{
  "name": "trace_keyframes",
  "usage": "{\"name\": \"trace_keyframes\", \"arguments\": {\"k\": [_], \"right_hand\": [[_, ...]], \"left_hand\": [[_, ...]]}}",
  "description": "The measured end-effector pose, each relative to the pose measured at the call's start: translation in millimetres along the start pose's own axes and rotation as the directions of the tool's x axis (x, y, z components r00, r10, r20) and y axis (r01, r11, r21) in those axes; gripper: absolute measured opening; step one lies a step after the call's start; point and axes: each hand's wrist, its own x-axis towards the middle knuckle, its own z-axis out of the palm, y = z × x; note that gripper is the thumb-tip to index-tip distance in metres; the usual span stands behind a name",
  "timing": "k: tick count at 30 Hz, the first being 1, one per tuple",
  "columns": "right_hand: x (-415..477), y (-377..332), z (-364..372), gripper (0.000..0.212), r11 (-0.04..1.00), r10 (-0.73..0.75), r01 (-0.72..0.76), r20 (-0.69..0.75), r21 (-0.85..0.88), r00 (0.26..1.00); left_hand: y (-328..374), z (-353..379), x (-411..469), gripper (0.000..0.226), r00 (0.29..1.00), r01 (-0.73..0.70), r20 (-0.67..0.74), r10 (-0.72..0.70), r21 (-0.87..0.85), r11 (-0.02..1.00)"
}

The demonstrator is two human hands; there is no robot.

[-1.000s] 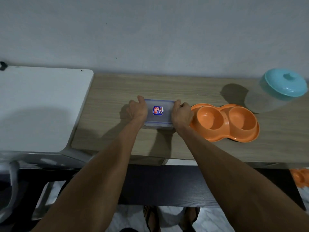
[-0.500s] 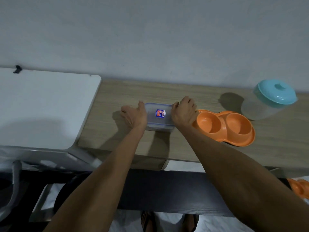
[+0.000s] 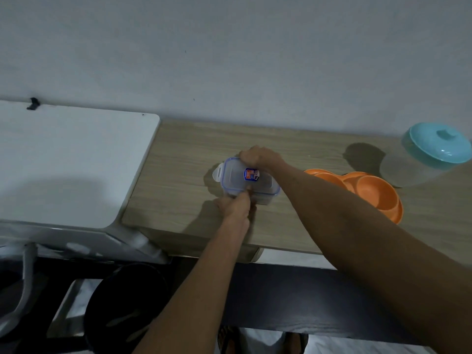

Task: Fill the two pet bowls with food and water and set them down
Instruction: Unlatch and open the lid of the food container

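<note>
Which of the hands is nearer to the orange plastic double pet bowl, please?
Right. The right hand is at the far edge of the clear lidded container beside the orange plastic double pet bowl; the left hand is at its near edge.

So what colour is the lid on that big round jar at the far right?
Turquoise. The jar lid shows clearly in the head view, above a cloudy translucent body.

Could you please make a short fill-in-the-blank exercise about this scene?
1. The left hand and right hand work on the clear rectangular plastic container with a ____-rimmed lid.
2. The double pet bowl is ____ in colour.
3. The round translucent jar has a ____ lid.
4. Everything stands on the ____ counter.

Missing words: blue; orange; turquoise; wooden
</note>
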Motion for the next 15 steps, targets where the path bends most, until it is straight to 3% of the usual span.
{"name": "trace_keyframes", "arguments": {"k": [4,10,12,15], "right_hand": [[1,4,3,0.053,0.999,-0.006,0.011,-0.141,0.03,0.99],[-2,4,5,0.052,0.999,-0.017,0.025,-0.217,0.036,0.976],[-4,5,5,0.051,0.999,-0.028,0.038,-0.248,0.034,0.968],[-12,7,2,0.05,0.997,-0.033,0.051,-0.274,0.06,0.961]], "left_hand": [[-6,5,-1,0.034,0.999,0.037,0.02,-0.037,-0.01,0.999],[-9,12,-2,0.047,0.996,-0.091,-0.01,0.091,-0.037,0.995],[-9,11,-1,0.057,0.99,-0.136,-0.036,0.138,0.035,0.99],[-9,2,2,0.096,0.979,-0.176,-0.059,0.193,0.213,0.961]]}}
